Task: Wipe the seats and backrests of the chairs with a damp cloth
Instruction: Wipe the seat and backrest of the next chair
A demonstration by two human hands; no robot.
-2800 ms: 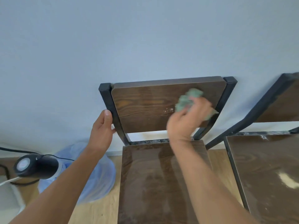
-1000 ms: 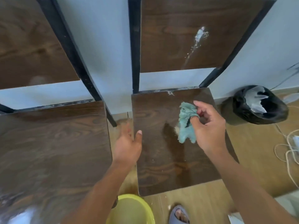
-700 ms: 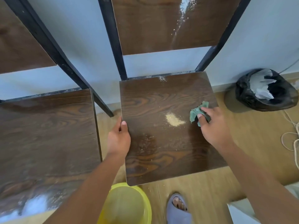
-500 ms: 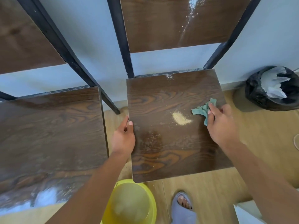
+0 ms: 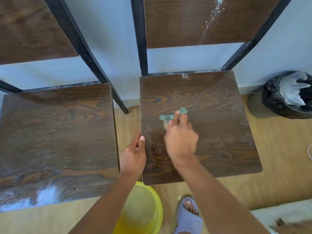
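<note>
Two dark wood chairs with black metal frames stand side by side against a pale wall. My right hand [image 5: 180, 139] presses a small green cloth [image 5: 168, 116] onto the middle of the right chair's seat [image 5: 219, 125], over a pale powdery patch. My left hand [image 5: 134, 156] grips that seat's left edge, thumb on top. The right chair's backrest [image 5: 177, 22] carries a white streak of dust. The left chair's seat [image 5: 55, 135] looks wet and shiny near its front left corner, and its backrest [image 5: 28, 29] is above it.
A yellow bucket [image 5: 143, 210] sits on the wooden floor below the gap between the seats. My foot in a grey slipper [image 5: 189, 215] is beside it. A black bin bag with white paper [image 5: 288, 95] stands at the right by the wall.
I turned from the left chair's backrest down to the right chair. My left hand took the seat's edge, and my right hand slid the cloth leftward from the right side onto the powder patch.
</note>
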